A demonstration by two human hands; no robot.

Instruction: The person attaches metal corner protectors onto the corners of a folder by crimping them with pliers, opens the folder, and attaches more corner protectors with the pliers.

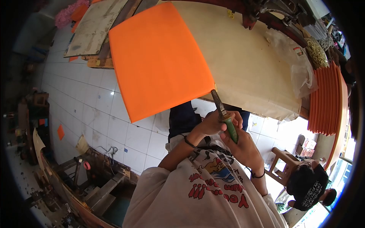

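Note:
Both my hands are together in front of my shirt, around one tool with a green handle and dark metal jaws that looks like pliers [231,130]. My right hand [245,149] is closed on the green handle. My left hand [213,124] is closed around the tool nearer its metal part; some of its fingers are hidden. The dark tip touches the near right corner of a large orange panel [159,60]. A small yellowish bit shows at that corner. Flat and smooth, the panel overhangs the edge of a table [243,57] covered with tan sheet.
Clear plastic wrap [294,62] lies at the table's right end, beside a stack of orange folded pieces [326,100]. A person in a black shirt [307,184] is at the lower right, near a wooden stool [280,164]. Machinery [100,193] stands at lower left on white tiles.

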